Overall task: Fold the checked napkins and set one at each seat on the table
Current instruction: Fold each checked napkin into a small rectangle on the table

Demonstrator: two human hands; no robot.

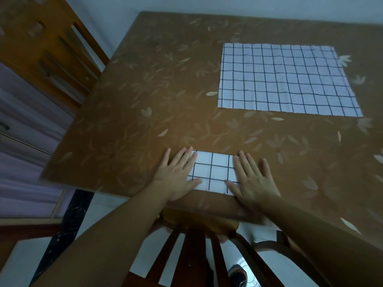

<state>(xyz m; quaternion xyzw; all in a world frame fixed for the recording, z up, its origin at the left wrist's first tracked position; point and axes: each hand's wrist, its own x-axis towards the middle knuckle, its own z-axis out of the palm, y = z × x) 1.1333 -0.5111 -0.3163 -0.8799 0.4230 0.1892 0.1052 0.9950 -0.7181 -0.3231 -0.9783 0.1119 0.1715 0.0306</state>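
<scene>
Head: both hands (180,175) (253,179) flat on folded napkin (213,172).

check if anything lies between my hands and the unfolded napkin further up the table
Nothing visible does. The left hand and right hand press flat on the folded napkin at the near edge; only bare table lies between them and the unfolded napkin, up and to the right.
</scene>
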